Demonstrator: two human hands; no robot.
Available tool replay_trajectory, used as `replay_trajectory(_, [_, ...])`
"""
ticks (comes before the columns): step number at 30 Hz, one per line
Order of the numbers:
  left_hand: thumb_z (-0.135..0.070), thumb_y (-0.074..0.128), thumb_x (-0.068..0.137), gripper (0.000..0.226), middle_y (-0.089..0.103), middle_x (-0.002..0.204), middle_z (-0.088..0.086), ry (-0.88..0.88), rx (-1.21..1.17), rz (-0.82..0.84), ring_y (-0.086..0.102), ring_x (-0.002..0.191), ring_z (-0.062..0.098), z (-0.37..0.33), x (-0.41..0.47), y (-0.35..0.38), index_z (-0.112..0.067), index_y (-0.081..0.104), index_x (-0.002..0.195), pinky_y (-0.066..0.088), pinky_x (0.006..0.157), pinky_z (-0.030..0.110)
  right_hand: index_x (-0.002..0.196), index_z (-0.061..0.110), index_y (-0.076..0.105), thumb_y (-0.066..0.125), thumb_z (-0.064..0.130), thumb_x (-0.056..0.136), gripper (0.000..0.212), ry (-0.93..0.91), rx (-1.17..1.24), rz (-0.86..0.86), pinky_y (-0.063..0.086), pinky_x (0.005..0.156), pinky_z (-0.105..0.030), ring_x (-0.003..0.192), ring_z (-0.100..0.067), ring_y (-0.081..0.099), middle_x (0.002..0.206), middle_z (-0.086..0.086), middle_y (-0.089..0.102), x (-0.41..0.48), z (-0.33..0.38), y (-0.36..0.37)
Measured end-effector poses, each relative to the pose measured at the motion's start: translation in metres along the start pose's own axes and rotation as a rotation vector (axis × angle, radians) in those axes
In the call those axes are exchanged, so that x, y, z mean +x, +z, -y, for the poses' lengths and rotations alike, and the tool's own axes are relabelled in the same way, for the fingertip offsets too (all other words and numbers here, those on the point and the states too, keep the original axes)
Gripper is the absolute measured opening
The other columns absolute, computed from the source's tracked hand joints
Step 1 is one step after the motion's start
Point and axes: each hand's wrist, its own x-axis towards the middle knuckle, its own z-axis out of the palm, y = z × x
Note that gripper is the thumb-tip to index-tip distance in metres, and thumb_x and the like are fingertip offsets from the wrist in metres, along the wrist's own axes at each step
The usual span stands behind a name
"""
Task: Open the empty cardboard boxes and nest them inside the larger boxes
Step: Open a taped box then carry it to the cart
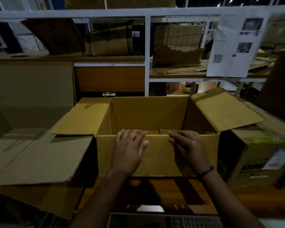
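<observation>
A brown cardboard box (pixel 148 112) stands open on the table in front of me, its left and right flaps spread outward. My left hand (pixel 128 152) lies on the near wall (pixel 158 155), fingers hooked over the top rim and thumb on the outer face. My right hand (pixel 187 148) holds the same rim a little to the right, fingers curled at the edge. Between my hands, a flat piece of cardboard (pixel 169 131) shows low inside the box. The rest of the box floor is hidden behind the near wall.
A larger open box (pixel 31 153) with wide flaps sits touching on the left. A box with yellow tape and a label (pixel 262 153) stands at the right. Behind are white shelves (pixel 147 46) holding flattened cardboard, and a printed sheet (pixel 235 46) hangs there. The wooden table (pixel 155 195) shows below.
</observation>
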Motion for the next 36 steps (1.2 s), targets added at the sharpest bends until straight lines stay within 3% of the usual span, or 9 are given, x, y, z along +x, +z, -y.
replay_trajectory(3, [-0.054,0.039,0.105,0.039,0.056,0.136,-0.009,-0.019,0.041,-0.024,0.044,0.130,0.015,0.005,-0.004,0.005,-0.038,0.053,0.138,0.021,0.120,0.041,0.117,0.022,0.075,0.056,0.045,0.095,0.037,0.033,-0.059,-0.005,0.037,0.088,-0.031,0.100,-0.016,0.053,0.108,-0.002,0.071,-0.008,-0.013,-0.006])
replay_trajectory(8, [-0.054,0.045,0.103,0.038,0.065,0.114,-0.001,-0.067,0.114,-0.076,0.056,0.109,0.022,0.002,0.000,0.011,-0.027,0.064,0.123,0.036,0.105,0.046,0.111,0.026,0.077,0.061,0.045,0.094,0.030,0.071,-0.024,-0.039,0.033,0.085,-0.032,0.087,-0.017,0.059,0.099,0.004,0.070,-0.007,-0.016,0.001])
replay_trajectory(12, [-0.055,0.048,0.101,0.040,0.064,0.112,0.000,-0.063,0.109,-0.072,0.056,0.107,0.022,0.003,0.000,0.007,-0.026,0.064,0.124,0.038,0.104,0.046,0.113,0.027,0.077,0.061,0.045,0.093,0.031,0.064,0.007,-0.038,0.029,0.086,-0.029,0.088,-0.016,0.058,0.101,0.006,0.070,-0.006,-0.016,0.000])
replay_trajectory(18, [-0.071,0.046,0.096,0.055,0.061,0.110,0.000,-0.061,0.112,-0.105,0.054,0.109,0.023,0.023,-0.014,0.002,-0.024,0.064,0.119,0.037,0.105,0.044,0.130,0.031,0.066,0.053,0.050,0.098,0.039,-0.019,-0.013,0.079,0.036,0.086,-0.032,0.095,-0.016,0.058,0.109,0.004,0.068,-0.017,-0.034,-0.022])
replay_trajectory(27, [-0.075,0.047,0.092,0.058,0.058,0.099,0.002,-0.130,0.177,-0.145,0.052,0.097,0.025,0.023,-0.005,0.006,-0.021,0.061,0.106,0.034,0.100,0.044,0.116,0.032,0.075,0.060,0.055,0.091,0.037,0.171,0.048,0.102,0.037,0.076,-0.037,0.086,-0.017,0.059,0.096,0.009,0.067,-0.002,-0.036,-0.022])
replay_trajectory(30, [-0.076,0.047,0.092,0.059,0.056,0.098,0.002,-0.118,0.163,-0.141,0.052,0.096,0.026,0.024,-0.006,0.004,-0.020,0.060,0.106,0.034,0.100,0.045,0.117,0.035,0.074,0.062,0.057,0.090,0.036,0.228,0.065,0.131,0.041,0.091,-0.040,0.094,-0.014,0.059,0.100,0.012,0.067,-0.003,-0.031,-0.027])
replay_trajectory(33, [-0.076,0.046,0.092,0.058,0.056,0.099,0.000,-0.114,0.148,-0.138,0.052,0.097,0.024,0.025,-0.010,0.001,-0.022,0.061,0.108,0.033,0.101,0.043,0.115,0.035,0.074,0.063,0.052,0.089,0.032,0.265,0.031,0.159,0.027,0.116,-0.042,0.106,-0.004,0.057,0.106,0.015,0.068,-0.003,-0.024,-0.034])
replay_trajectory(36, [-0.076,0.046,0.093,0.059,0.056,0.101,0.000,-0.115,0.141,-0.127,0.051,0.100,0.023,0.024,-0.013,-0.001,-0.022,0.062,0.110,0.032,0.103,0.042,0.105,0.030,0.077,0.071,0.041,0.090,0.019,0.318,-0.060,0.099,0.027,0.116,-0.053,0.116,-0.011,0.055,0.110,0.012,0.069,-0.003,-0.023,-0.041])
